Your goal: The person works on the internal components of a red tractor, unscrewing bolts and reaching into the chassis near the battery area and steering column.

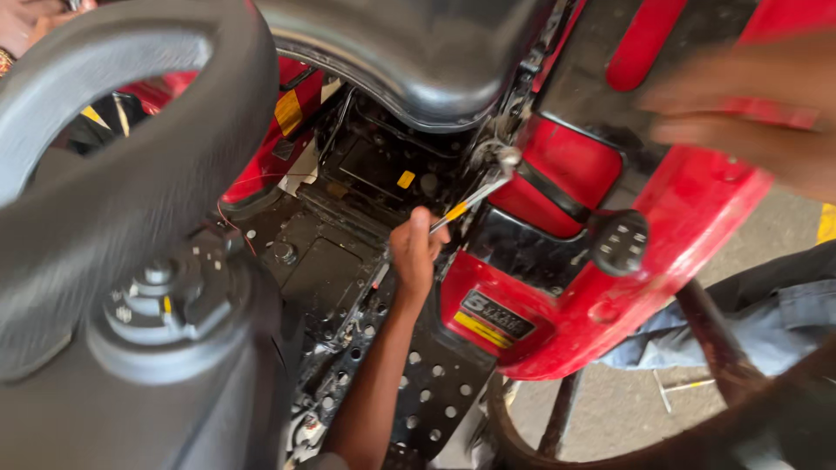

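We see the left hand with its fingers curled tight around the handle of a chrome ratchet wrench, whose head sits up against the dark frame beside the red fender and just under the grey seat. The right hand is a blur at the upper right, resting on the fender, and we cannot tell how its fingers lie. Below lies a black perforated footplate, the steering wheel looms at left, and grey concrete floor shows at lower right.

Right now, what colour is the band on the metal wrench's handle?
Yellow, on the metal wrench held by the left hand; head view.
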